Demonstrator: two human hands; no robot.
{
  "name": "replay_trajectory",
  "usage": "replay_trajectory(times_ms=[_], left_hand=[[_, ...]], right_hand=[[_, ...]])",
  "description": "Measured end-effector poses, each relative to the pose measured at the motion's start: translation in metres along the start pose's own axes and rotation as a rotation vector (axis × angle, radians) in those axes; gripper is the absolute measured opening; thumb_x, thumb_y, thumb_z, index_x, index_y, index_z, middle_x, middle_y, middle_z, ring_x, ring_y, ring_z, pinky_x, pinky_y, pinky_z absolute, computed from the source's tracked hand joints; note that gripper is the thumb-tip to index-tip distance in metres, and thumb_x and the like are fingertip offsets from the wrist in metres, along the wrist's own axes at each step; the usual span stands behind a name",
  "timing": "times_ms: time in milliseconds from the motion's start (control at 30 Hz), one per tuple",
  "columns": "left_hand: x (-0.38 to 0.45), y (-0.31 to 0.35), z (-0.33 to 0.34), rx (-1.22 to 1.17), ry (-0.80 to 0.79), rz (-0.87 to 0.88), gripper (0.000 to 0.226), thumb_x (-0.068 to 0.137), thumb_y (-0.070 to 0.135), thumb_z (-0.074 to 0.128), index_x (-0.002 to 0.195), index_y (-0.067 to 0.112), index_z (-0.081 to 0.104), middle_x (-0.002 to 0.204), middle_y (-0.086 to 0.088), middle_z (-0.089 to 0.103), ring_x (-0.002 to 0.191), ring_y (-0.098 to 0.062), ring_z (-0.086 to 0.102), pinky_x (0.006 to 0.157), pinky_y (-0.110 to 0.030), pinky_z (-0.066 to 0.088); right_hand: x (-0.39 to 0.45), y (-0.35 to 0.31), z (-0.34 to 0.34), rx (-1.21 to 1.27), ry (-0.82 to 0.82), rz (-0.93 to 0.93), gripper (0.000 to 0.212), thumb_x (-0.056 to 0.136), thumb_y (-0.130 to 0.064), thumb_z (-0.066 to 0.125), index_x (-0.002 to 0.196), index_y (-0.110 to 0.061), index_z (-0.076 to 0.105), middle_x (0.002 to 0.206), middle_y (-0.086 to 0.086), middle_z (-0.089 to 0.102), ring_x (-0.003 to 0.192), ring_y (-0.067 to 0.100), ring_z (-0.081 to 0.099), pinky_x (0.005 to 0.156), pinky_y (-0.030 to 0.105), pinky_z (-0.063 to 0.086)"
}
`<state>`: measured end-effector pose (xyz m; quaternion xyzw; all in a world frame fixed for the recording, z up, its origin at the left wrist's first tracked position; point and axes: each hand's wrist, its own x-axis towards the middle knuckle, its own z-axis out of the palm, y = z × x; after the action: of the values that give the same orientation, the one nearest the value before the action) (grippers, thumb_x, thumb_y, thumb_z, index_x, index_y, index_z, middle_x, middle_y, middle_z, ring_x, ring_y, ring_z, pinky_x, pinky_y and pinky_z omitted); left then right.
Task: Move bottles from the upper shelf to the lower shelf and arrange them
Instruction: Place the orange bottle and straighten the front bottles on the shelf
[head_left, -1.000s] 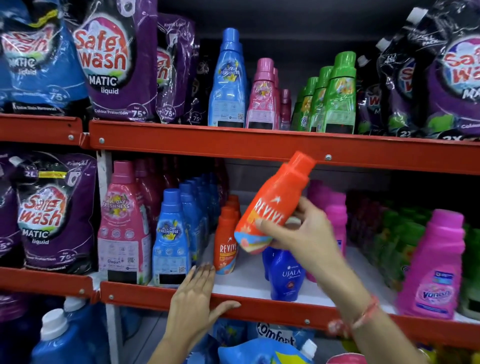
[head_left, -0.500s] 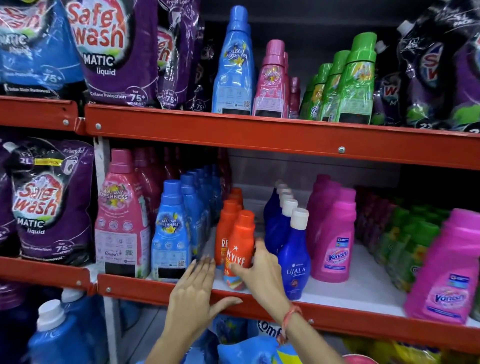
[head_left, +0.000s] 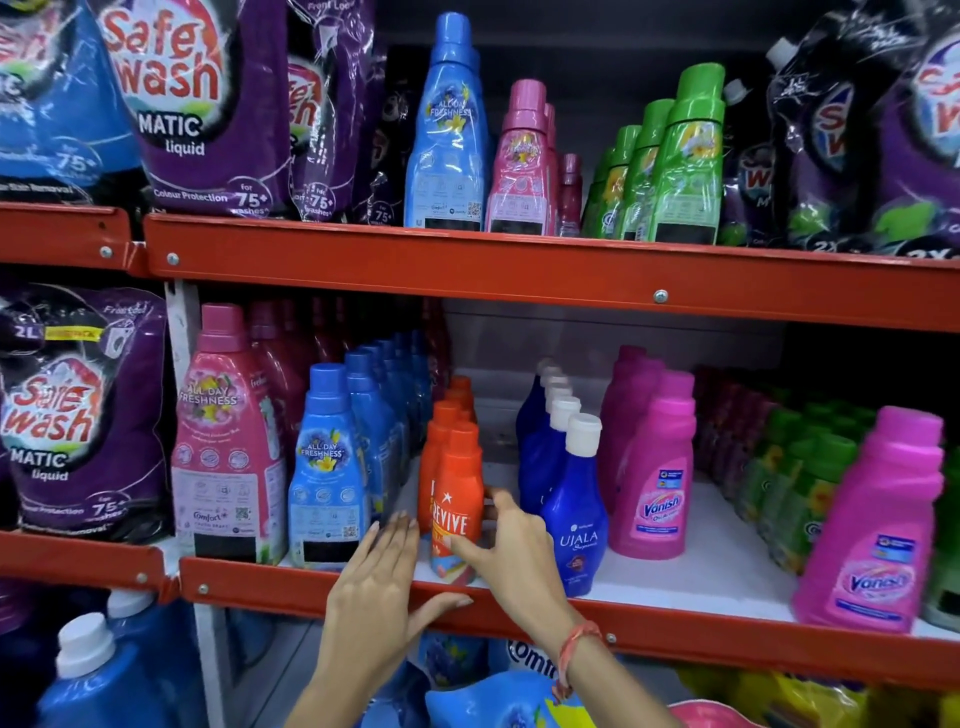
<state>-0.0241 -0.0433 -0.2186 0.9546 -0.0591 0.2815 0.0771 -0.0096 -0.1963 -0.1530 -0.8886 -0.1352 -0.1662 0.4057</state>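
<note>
An orange Revive bottle stands upright at the front of a row of orange bottles on the lower shelf. My right hand is closed loosely around its right side, thumb on the label. My left hand lies flat on the red shelf edge just left of the bottle, fingers apart, holding nothing. On the upper shelf stand a tall blue bottle, pink bottles and green bottles.
Blue Ujala bottles stand in a row right of the orange one, then pink Vanish bottles. Blue Comfort bottles and a large pink bottle stand to its left. Purple Safe Wash pouches fill the left side.
My right hand brought the orange bottle down from mid-air and set it upright at the front of the orange row. My left hand stayed on the shelf edge.
</note>
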Motion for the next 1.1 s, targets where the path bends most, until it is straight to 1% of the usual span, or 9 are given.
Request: replay_trajectory(times_ms=[100,233,333,433,533,633,733,933,1100], left_hand=[[-0.001,0.002,-0.002,-0.025,-0.007,-0.013,0.095,0.080,0.078,0.030,0.116,-0.004,0.065,0.121,-0.016,0.067,0.112,-0.024,0.065,0.114,-0.025,0.012],[-0.001,0.004,-0.004,-0.030,-0.014,-0.010,0.096,0.078,0.079,0.030,0.115,-0.002,0.066,0.120,-0.015,0.068,0.111,-0.025,0.065,0.114,-0.023,0.011],[-0.001,0.004,-0.003,-0.021,0.014,0.002,0.098,0.077,0.081,0.027,0.112,-0.001,0.069,0.116,-0.015,0.070,0.109,-0.026,0.067,0.108,-0.028,0.028],[-0.001,0.005,-0.005,0.008,0.029,-0.001,0.100,0.077,0.082,0.021,0.105,0.000,0.072,0.109,-0.014,0.073,0.102,-0.027,0.069,0.093,-0.037,0.050],[-0.002,0.004,-0.004,0.019,0.033,-0.001,0.103,0.076,0.083,0.019,0.101,-0.002,0.073,0.105,-0.016,0.074,0.098,-0.029,0.071,0.087,-0.041,0.053],[-0.002,0.002,-0.001,0.012,0.040,-0.001,0.106,0.076,0.083,0.018,0.100,-0.004,0.073,0.104,-0.019,0.074,0.097,-0.032,0.071,0.089,-0.043,0.052],[-0.001,0.002,0.000,0.017,0.044,-0.008,0.106,0.074,0.085,0.019,0.100,-0.002,0.073,0.103,-0.019,0.074,0.097,-0.034,0.070,0.087,-0.044,0.053],[-0.001,0.001,0.002,0.000,0.063,-0.028,0.103,0.074,0.085,0.021,0.098,0.000,0.074,0.104,-0.018,0.074,0.096,-0.036,0.070,0.087,-0.044,0.053],[-0.001,0.000,0.002,-0.010,0.046,-0.021,0.103,0.075,0.085,0.021,0.100,-0.001,0.073,0.104,-0.019,0.074,0.095,-0.033,0.070,0.089,-0.043,0.051]], right_hand=[[-0.015,0.007,-0.013,0.070,0.067,-0.032,0.048,0.079,-0.035,0.074,0.122,-0.020,0.057,0.105,-0.006,0.072,0.093,0.008,0.069,0.086,0.029,0.055],[-0.040,0.030,-0.041,0.162,0.309,-0.063,0.019,0.082,-0.022,0.072,0.098,-0.028,0.065,0.084,-0.013,0.072,0.079,-0.002,0.068,0.069,0.010,0.052],[-0.054,0.055,-0.067,0.180,0.527,-0.023,0.019,0.081,-0.014,0.073,0.092,-0.027,0.066,0.082,-0.012,0.073,0.079,0.000,0.068,0.070,0.017,0.054],[-0.062,0.086,-0.094,0.017,0.740,0.042,0.031,0.080,-0.016,0.074,0.109,-0.018,0.063,0.104,0.000,0.068,0.097,0.015,0.060,0.085,0.029,0.046],[-0.066,0.114,-0.118,-0.092,0.888,0.139,0.057,0.077,-0.014,0.075,0.128,-0.007,0.050,0.129,0.015,0.049,0.117,0.027,0.043,0.095,0.038,0.039],[-0.065,0.134,-0.136,-0.151,0.927,0.272,0.080,0.075,-0.013,0.078,0.141,0.001,0.035,0.146,0.025,0.028,0.131,0.037,0.029,0.105,0.042,0.031],[-0.062,0.148,-0.146,-0.211,0.931,0.348,0.091,0.075,-0.015,0.077,0.145,0.006,0.022,0.148,0.030,0.022,0.133,0.044,0.025,0.108,0.050,0.030],[-0.055,0.163,-0.163,-0.198,0.902,0.466,0.102,0.076,-0.029,0.078,0.147,0.008,0.014,0.143,0.033,0.033,0.130,0.047,0.031,0.107,0.054,0.030],[-0.054,0.162,-0.174,-0.176,0.910,0.507,0.092,0.073,-0.028,0.081,0.139,0.008,0.028,0.132,0.033,0.044,0.123,0.048,0.041,0.102,0.055,0.037]])
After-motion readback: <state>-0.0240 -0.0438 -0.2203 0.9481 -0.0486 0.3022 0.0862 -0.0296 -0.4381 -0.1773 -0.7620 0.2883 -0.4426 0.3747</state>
